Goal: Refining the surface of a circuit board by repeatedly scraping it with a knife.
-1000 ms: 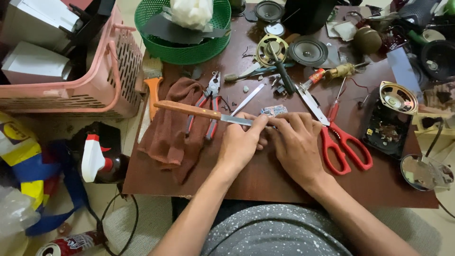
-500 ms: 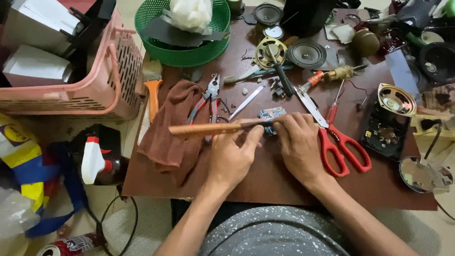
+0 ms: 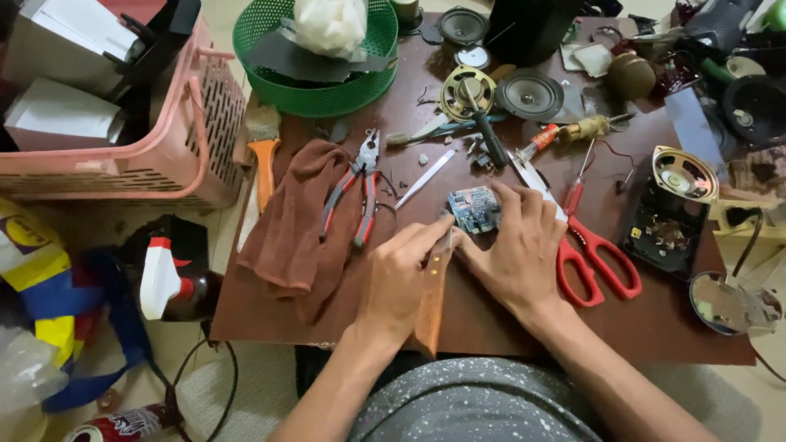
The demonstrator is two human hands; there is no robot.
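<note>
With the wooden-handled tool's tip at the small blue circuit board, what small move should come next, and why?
Probably press the tool tip gently under the circuit board edge. The left hand holds the tool there, while the right hand braces the board flat against the table.

One head-worn camera looks steeply down from close above the brown counter, facing away from the person's body; forearms enter from the frame's bottom edge, floor at left.

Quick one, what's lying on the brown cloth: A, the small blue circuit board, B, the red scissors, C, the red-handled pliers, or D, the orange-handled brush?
C: the red-handled pliers lie across the brown cloth, while the red scissors rest on the bare table right of the hands.
</note>
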